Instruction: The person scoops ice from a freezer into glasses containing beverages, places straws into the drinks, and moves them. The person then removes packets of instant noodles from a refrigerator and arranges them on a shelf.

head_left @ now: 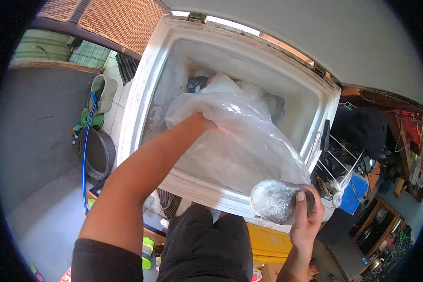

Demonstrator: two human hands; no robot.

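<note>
A large clear plastic bag (249, 141) spreads across the opening of a white chest freezer (138, 101). My left hand (206, 123) reaches into or behind the bag's plastic, and its fingers are hidden there. At the freezer's front right corner, my right hand (309, 209) is closed round the end of a rounded, frosty, silver-grey object (275, 201), its thumb on top. The bag's edge runs down next to that hand. Behind the bag, a dark bundle (197, 84) and a white bundle (223, 84) lie inside the frosted freezer.
The freezer lid (362, 42) stands raised at the back. A white wire rack (340, 162) and a blue item (354, 195) are on the right. A dark round tub (97, 152) and a blue hose (85, 157) are on the left. A yellow object (268, 242) lies below the freezer's front.
</note>
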